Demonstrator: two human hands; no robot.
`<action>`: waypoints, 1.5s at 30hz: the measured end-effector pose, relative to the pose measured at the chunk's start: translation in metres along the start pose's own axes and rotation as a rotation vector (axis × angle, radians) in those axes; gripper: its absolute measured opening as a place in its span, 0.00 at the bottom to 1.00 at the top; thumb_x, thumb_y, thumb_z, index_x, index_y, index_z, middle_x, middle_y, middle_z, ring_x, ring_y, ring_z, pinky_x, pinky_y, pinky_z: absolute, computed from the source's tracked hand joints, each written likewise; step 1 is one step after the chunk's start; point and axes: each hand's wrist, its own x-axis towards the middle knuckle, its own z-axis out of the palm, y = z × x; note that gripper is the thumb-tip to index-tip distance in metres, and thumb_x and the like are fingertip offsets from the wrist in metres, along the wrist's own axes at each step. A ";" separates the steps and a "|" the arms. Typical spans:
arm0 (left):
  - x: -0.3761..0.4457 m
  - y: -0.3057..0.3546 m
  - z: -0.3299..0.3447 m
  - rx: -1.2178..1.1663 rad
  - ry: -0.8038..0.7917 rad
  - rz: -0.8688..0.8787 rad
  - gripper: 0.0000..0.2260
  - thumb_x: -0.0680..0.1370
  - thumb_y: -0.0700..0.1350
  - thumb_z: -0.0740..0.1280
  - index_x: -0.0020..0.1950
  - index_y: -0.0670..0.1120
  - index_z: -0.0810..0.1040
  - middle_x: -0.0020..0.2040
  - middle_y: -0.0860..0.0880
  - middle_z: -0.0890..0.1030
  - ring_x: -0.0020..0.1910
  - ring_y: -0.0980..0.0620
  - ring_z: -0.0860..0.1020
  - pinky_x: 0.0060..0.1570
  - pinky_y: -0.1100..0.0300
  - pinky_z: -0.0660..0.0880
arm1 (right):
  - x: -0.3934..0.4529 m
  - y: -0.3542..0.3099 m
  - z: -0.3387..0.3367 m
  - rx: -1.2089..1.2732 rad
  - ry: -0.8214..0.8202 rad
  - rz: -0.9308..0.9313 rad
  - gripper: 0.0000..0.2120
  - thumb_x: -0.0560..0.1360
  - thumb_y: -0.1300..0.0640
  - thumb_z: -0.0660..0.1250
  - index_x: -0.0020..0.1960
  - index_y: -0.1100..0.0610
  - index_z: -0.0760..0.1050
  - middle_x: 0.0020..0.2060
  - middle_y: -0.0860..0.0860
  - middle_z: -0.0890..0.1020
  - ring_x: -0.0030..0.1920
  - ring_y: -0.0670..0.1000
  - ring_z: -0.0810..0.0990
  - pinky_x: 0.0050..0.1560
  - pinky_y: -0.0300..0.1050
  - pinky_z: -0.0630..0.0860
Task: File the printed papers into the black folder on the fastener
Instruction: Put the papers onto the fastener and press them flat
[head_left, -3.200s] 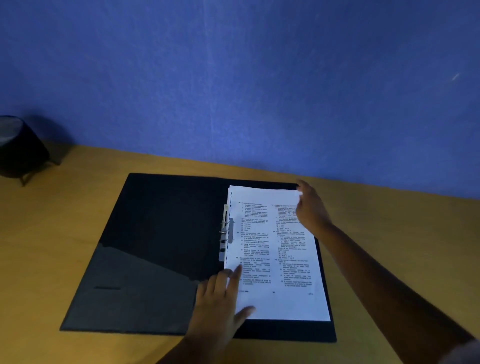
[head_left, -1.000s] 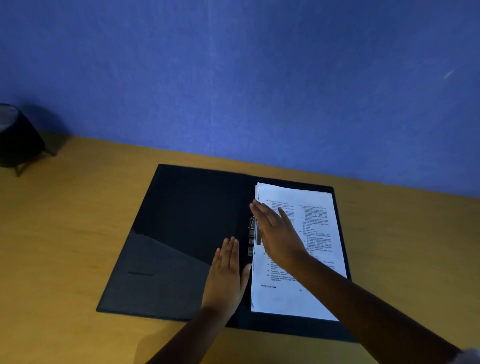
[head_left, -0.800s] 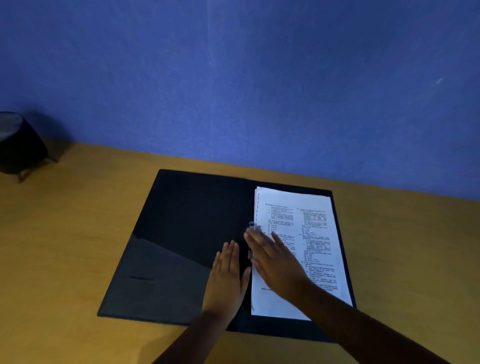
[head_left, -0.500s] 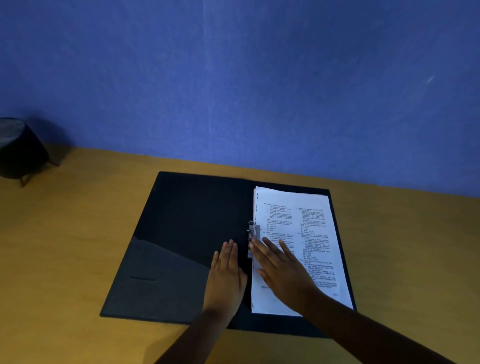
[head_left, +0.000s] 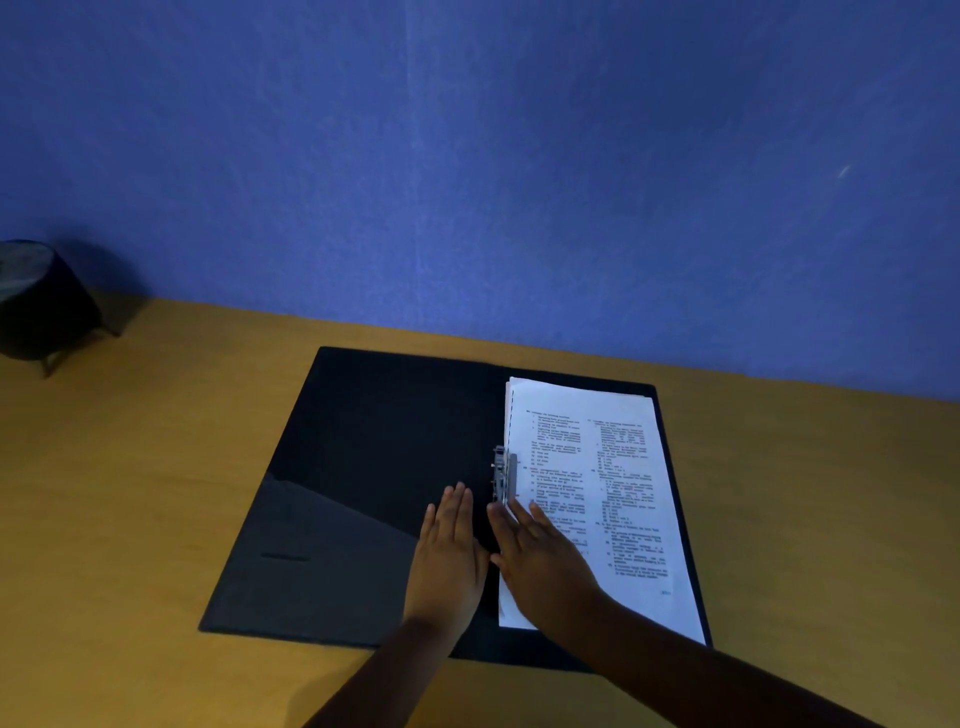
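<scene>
Lying flat with fingers extended, both hands (head_left: 493, 558) press the black folder (head_left: 363, 467) and printed papers (head_left: 613, 493), gripping nothing

A dim blue wall (head_left: 467, 182) rises behind the yellow-brown wooden table (head_left: 130, 493).

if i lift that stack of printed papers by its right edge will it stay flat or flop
Likely flop: the printed papers look thin and loosely stacked, their top edges fanned. The left edge sits at the fastener, so it would probably hinge there. Probably light.
</scene>
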 end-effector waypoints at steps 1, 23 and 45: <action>0.000 0.000 0.000 -0.003 0.004 0.001 0.24 0.80 0.44 0.53 0.75 0.42 0.51 0.78 0.47 0.53 0.76 0.53 0.47 0.74 0.61 0.39 | 0.000 -0.002 0.001 0.002 0.030 -0.004 0.29 0.59 0.46 0.77 0.58 0.56 0.80 0.55 0.49 0.84 0.57 0.48 0.82 0.57 0.44 0.79; 0.000 0.001 0.001 0.074 -0.001 0.011 0.24 0.80 0.42 0.53 0.75 0.42 0.51 0.78 0.45 0.52 0.77 0.51 0.47 0.73 0.59 0.40 | -0.001 -0.010 0.003 0.136 0.012 0.085 0.27 0.76 0.64 0.58 0.74 0.62 0.55 0.77 0.58 0.52 0.77 0.57 0.48 0.76 0.57 0.43; 0.004 0.002 -0.010 -0.033 -0.037 -0.076 0.22 0.81 0.48 0.53 0.74 0.43 0.56 0.76 0.47 0.58 0.76 0.52 0.53 0.75 0.59 0.48 | -0.020 0.006 0.012 0.664 0.088 0.256 0.25 0.77 0.63 0.57 0.73 0.55 0.58 0.72 0.52 0.66 0.73 0.50 0.63 0.75 0.47 0.61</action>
